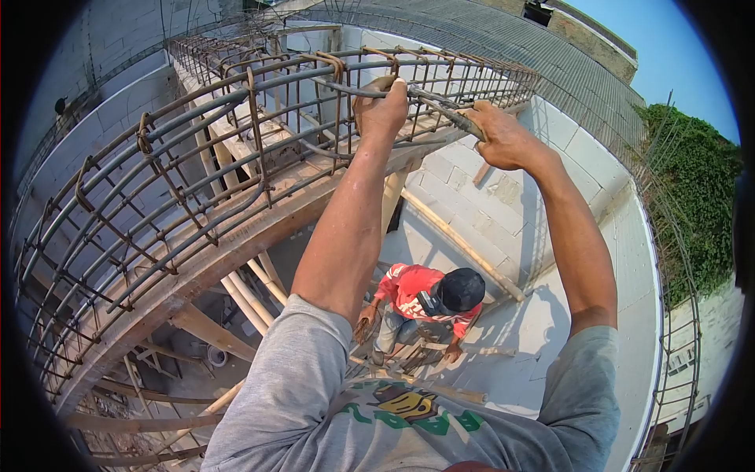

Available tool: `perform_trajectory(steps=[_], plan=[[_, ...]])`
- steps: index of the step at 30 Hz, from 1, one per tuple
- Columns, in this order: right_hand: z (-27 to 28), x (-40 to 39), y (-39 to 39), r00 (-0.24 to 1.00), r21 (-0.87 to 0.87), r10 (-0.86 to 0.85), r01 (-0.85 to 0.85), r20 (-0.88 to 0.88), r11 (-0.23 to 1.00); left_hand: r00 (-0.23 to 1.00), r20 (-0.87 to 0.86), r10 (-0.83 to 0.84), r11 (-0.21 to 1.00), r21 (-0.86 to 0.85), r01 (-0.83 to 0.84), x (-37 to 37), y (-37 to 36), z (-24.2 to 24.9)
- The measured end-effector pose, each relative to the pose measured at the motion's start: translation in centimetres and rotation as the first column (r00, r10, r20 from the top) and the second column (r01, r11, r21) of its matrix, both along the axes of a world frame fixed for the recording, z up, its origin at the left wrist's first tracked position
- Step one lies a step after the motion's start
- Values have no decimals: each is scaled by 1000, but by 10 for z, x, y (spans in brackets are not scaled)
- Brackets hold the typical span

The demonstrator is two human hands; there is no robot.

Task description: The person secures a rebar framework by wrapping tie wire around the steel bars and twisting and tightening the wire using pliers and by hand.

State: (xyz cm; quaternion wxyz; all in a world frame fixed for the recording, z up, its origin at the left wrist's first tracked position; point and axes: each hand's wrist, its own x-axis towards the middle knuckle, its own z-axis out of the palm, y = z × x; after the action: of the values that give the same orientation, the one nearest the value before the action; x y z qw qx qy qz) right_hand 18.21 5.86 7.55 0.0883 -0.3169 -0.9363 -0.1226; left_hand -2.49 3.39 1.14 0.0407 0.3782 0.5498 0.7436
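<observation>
My right hand (503, 135) is closed around the handles of a pair of pincers (452, 114). Their jaw end points left, toward my other hand, beside the steel cage. My left hand (381, 110) is raised at the rebar cage (295, 75), its fingers wrapped around a steel bar near the tool's tip. Whether a thin wire is also between those fingers is hidden. Bent stirrups cross the long bars of the cage, which lies along a wooden formwork board (236, 228).
Below me a person in a red top and dark cap (429, 303) crouches among sticks on the floor. Bamboo poles (460, 240) lean under the formwork. A white block wall (582, 149) runs at right, with upright rebar (696, 346) beyond it. A corrugated roof (503, 39) lies behind.
</observation>
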Motion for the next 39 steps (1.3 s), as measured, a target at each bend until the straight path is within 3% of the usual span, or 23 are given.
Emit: perform_trajectory(steps=[1, 4, 8, 11, 14, 16, 20, 24, 28, 32, 36, 39], plan=[[1, 0, 3, 1000, 39, 31, -31, 6, 999, 1000, 1, -6, 1000, 3, 6, 0, 0, 0], [15, -7, -8, 995, -58, -43, 49, 93, 997, 1000, 3, -18, 1000, 3, 18, 0, -2, 1], [19, -7, -9, 997, 7, -45, 45, 61, 999, 1000, -8, 0, 1000, 1, 0, 0, 1, -1], [32, -10, -14, 977, -87, -211, 212, 22, 973, 1000, -13, 0, 1000, 1, 0, 0, -2, 2], [37, -12, 12, 982, -7, -140, 142, 123, 990, 999, -22, -27, 1000, -4, 27, 1, -7, 1], [34, -8, 18, 994, -44, -71, 75, 82, 996, 998, -43, -52, 999, -5, 52, 2, -13, 4], [-4, 1, 61, 984, -43, 154, -158, -85, 987, 998, -7, -67, 998, 14, 67, -2, -5, -1], [-46, -3, 94, 888, 19, 355, -366, -292, 931, 999, -23, -34, 999, 28, 35, -2, -1, -1], [-65, -14, 118, 828, 92, 441, -438, -346, 894, 999, -22, -30, 1000, 9, 30, -2, -4, -4], [-77, -19, 124, 829, 13, 389, -420, -402, 908, 998, -12, -58, 998, 20, 59, -3, -5, -4], [-77, -9, 80, 874, -226, 184, -310, -449, 923, 992, 14, -123, 992, 9, 123, -7, -3, -5], [-87, -1, 51, 819, -134, 232, -349, -525, 928, 984, 28, -176, 984, 12, 175, -12, 0, -6]])
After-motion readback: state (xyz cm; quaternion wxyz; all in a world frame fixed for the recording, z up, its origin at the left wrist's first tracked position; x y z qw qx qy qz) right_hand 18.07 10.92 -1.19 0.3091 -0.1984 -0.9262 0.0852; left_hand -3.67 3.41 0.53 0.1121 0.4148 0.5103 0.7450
